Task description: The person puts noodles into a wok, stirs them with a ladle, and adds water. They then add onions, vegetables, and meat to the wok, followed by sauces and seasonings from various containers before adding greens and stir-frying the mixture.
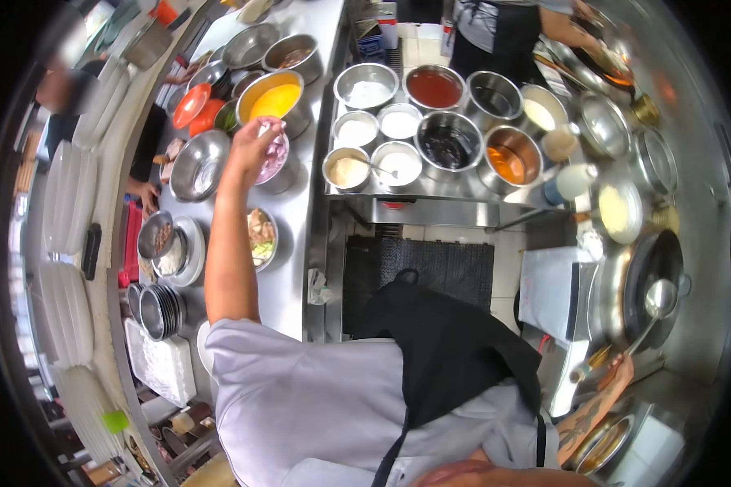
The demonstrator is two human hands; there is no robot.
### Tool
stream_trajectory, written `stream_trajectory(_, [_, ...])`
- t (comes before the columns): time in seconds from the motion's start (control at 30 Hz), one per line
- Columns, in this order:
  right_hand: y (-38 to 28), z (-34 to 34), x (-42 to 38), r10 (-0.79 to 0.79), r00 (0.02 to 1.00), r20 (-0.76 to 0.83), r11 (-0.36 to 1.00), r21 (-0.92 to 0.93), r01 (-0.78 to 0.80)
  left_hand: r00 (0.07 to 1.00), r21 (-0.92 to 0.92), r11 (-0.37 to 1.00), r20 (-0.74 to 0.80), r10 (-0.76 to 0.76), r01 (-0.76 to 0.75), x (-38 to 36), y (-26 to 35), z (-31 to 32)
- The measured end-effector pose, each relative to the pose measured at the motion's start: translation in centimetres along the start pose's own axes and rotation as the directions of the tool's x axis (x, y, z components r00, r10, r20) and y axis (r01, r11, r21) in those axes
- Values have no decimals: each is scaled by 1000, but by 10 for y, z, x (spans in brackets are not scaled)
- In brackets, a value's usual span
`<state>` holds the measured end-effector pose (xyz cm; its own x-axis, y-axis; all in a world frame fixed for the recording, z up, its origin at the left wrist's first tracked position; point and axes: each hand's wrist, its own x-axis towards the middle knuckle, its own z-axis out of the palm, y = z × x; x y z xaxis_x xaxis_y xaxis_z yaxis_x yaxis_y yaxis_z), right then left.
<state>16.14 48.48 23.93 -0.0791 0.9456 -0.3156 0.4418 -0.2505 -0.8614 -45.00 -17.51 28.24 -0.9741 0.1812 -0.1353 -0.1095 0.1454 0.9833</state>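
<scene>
My left hand point(256, 140) reaches far forward over a steel bowl of pink sliced pieces point(274, 159) on the steel counter point(296, 243). Its fingers are pinched together on some of those slices. A larger bowl of yellow liquid point(274, 99) stands just behind it. A bowl of mixed food point(261, 237) sits closer to me beside my forearm. Low on the right, my right hand point(616, 375) grips the handle of a ladle point(658, 300), whose cup rests in a dark wok point(654, 272).
A steel rack holds several tubs of sauces and powders point(434, 134). A person in a black apron point(503, 32) stands at the far end. Another person's hand point(142, 191) is at the counter's left side. Stacked small bowls point(158, 308) and white plates point(69, 195) are on the left.
</scene>
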Motion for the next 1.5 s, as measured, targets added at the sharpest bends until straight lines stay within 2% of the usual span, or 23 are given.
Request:
stream_trajectory(0.03, [18, -10, 14, -52, 999, 17, 994, 94, 50, 997, -51, 999, 74, 8, -4, -6, 10, 20])
stream_trajectory(0.07, [27, -21, 24, -26, 998, 56, 992, 127, 19, 996, -25, 999, 85, -32, 34, -13, 20, 44])
stream_trajectory(0.1, [37, -33, 35, -1, 996, 84, 987, 160, -12, 992, -36, 999, 128, 9, -5, -19, 27, 71])
stream_trajectory(0.3, [42, -51, 27, 10, 1000, 26, 965, 262, -16, 890, -27, 1000, 455, 22, -10, -66, 55, 287])
stream_trajectory(0.37, [46, -68, 35, 18, 1000, -6, 956, 294, -15, 796, -74, 997, 604, 46, -1, -81, 54, 370])
stream_trajectory(0.4, [52, -79, 40, 19, 999, -37, 951, 308, -6, 713, -68, 998, 700, 36, 16, -92, 62, 414])
stream_trajectory(0.43, [54, -86, 42, 13, 999, -49, 949, 316, 3, 706, 22, 998, 708, 28, -61, -113, 78, 460])
stream_trajectory(0.5, [38, -98, 30, 37, 998, -47, 938, 346, -18, 608, 7, 994, 792, 59, -106, -143, 99, 546])
stream_trajectory(0.57, [31, -107, 21, 18, 999, -27, 909, 416, -5, 403, -94, 983, 902, 152, -159, -167, 109, 629])
stream_trajectory(0.7, [29, -123, 12, -10, 999, -31, 885, 465, 23, 309, -89, 933, 929, 204, -349, -211, 121, 789])
stream_trajectory(0.77, [25, -126, 4, 25, 997, -68, 878, 479, 10, 207, -134, 890, 948, 244, -436, -220, 114, 856])
stream_trajectory(0.83, [42, -131, 10, -4, 1000, -13, 876, 482, 9, 168, -136, 886, 958, 231, -443, -225, 99, 914])
stream_trajectory(0.97, [46, -129, 8, 3, 1000, -10, 866, 501, 3, 72, -58, 828, 990, 118, -558, -237, 103, 986])
stream_trajectory(1.03, [51, -122, 9, 7, 999, -31, 893, 449, 8, -15, -185, 616, 963, 271, -765, -234, 101, 1013])
stream_trajectory(1.1, [46, -113, 6, 11, 998, -58, 947, 322, 9, -140, -319, 352, 882, 450, -880, -225, 96, 1038])
stream_trajectory(1.13, [40, -112, 5, 25, 999, -43, 986, 164, -18, -203, -385, 240, 812, 547, -891, -220, 93, 1049])
stream_trajectory(1.23, [13, -105, -4, 38, 999, 5, 999, -9, -38, -191, -328, 176, 826, 531, -928, -213, 104, 1068])
stream_trajectory(1.27, [7, -103, -2, 19, 999, 26, 990, -140, -15, -180, -318, 175, 824, 537, -932, -211, 106, 1071])
stream_trajectory(1.33, [-1, -97, 5, -145, 987, 63, 956, -249, 156, -161, -300, 172, 818, 552, -938, -208, 114, 1078])
stream_trajectory(1.37, [-4, -94, 8, -223, 971, 90, 923, -300, 239, -157, -313, 221, 835, 527, -924, -205, 112, 1085])
stream_trajectory(1.43, [1, -87, 33, -208, 973, 95, 899, -374, 229, -152, -331, 318, 866, 476, -889, -196, 102, 1102])
stream_trajectory(1.5, [11, -81, 66, -195, 978, 68, 882, -424, 205, -156, -377, 506, 892, 425, -775, -189, 98, 1103])
